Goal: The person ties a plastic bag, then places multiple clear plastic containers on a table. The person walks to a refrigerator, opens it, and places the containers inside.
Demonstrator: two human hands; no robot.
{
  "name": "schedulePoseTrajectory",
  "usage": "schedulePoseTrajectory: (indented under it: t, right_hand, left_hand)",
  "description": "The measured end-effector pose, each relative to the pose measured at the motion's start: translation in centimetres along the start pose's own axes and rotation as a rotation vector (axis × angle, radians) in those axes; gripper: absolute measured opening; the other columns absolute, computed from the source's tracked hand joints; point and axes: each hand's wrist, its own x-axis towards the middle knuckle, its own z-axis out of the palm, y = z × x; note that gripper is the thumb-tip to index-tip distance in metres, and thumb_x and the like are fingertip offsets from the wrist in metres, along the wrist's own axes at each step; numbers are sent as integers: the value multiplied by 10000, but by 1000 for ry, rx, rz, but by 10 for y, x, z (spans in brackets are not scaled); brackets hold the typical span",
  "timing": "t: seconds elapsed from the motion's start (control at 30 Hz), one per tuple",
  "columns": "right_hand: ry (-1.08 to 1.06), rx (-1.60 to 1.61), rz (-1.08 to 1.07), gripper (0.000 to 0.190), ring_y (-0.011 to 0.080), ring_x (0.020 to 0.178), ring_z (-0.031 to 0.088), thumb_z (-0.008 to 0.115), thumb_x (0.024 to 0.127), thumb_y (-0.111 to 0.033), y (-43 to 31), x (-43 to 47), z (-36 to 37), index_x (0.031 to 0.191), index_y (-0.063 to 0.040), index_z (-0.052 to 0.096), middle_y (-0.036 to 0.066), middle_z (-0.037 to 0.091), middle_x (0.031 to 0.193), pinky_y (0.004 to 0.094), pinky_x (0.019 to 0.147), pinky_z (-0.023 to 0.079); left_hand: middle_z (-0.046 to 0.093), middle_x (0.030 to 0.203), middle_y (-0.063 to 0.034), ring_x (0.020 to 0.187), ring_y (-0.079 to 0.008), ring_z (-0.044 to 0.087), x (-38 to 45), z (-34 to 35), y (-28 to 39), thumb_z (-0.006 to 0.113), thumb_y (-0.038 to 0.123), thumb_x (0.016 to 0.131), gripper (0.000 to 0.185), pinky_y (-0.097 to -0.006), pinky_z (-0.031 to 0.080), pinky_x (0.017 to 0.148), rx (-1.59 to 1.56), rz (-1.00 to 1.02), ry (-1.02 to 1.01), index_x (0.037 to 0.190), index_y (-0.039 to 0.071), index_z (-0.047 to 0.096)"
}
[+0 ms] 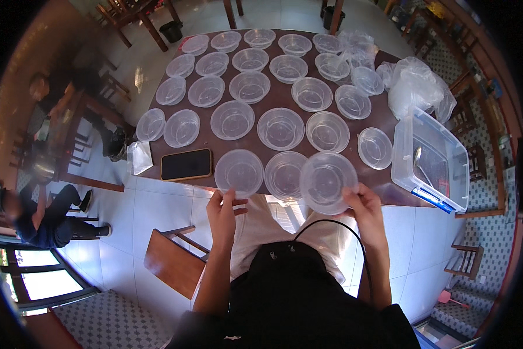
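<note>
My right hand (pixel 366 209) grips the rim of a round clear plastic container (pixel 328 181), thumb on top. This container is held over the near table edge and partly covers another clear plastic bowl (pixel 284 174) standing there. With thumb and fingertips, my left hand (pixel 224 216) pinches the near rim of a round translucent plastic piece (pixel 239 172); I cannot tell whether it is a lid or a bowl. Just beyond my hands, open plastic bowls (pixel 281 129) stand in loose rows across the brown table (pixel 191 163).
A smartphone (pixel 186 164) and a white packet (pixel 141 158) lie at the left. On the right stand a clear plastic box (pixel 403 152) with a metal spoon (pixel 422 165) inside, and plastic bags (pixel 414 87). A wooden stool (pixel 174 264) is beside me; people sit farther left.
</note>
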Motion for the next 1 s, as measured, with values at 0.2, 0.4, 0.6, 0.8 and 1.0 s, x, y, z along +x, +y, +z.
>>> schedulePoseTrajectory:
  t: [0.2, 0.4, 0.6, 0.8, 1.0]
  right_hand:
    - [-99, -167, -13, 290, 50, 719, 583, 799, 1040, -242, 39, 46, 26, 873, -54, 654, -37, 629, 808, 252, 670, 485]
    - [14, -258, -78, 388, 61, 744, 467, 877, 975, -275, 59, 53, 34, 883, -76, 557, -47, 535, 808, 260, 661, 423]
    - [98, -121, -179, 399, 152, 1063, 636, 840, 1001, -242, 68, 55, 44, 1233, -31, 593, 68, 666, 1128, 318, 943, 531]
    - [-94, 110, -71, 582, 196, 1346, 579, 368, 1207, -494, 71, 46, 49, 1585, -66, 477, 86, 595, 1502, 406, 1156, 447]
    - [-133, 118, -53, 531, 201, 1423, 518, 419, 1190, -427, 82, 49, 41, 1576, -66, 470, 90, 571, 1532, 402, 1229, 364]
  left_hand:
    - [708, 1287, -169, 1134, -289, 755, -20, -17, -10, 520, 168, 1117, 280, -457, 679, 929, -138, 36, 24, 1270, -39, 628]
    - [701, 1072, -52, 902, -111, 667, -35, -21, 29, 544, 91, 1103, 119, -308, 588, 892, -375, 144, -91, 1043, 23, 621]
    - [637, 943, 23, 822, -40, 556, -14, 28, 50, 625, 79, 1088, 53, -224, 464, 736, -172, 243, -173, 1038, 72, 607]
    - [712, 942, -34, 803, -79, 652, -8, 68, 49, 702, 96, 1049, 174, -269, 505, 622, -36, 298, -170, 1190, 25, 630]
    - [662, 1319, -152, 988, -110, 650, -2, 74, 42, 774, 149, 992, 381, -308, 532, 764, 469, 523, -142, 1321, 13, 639]
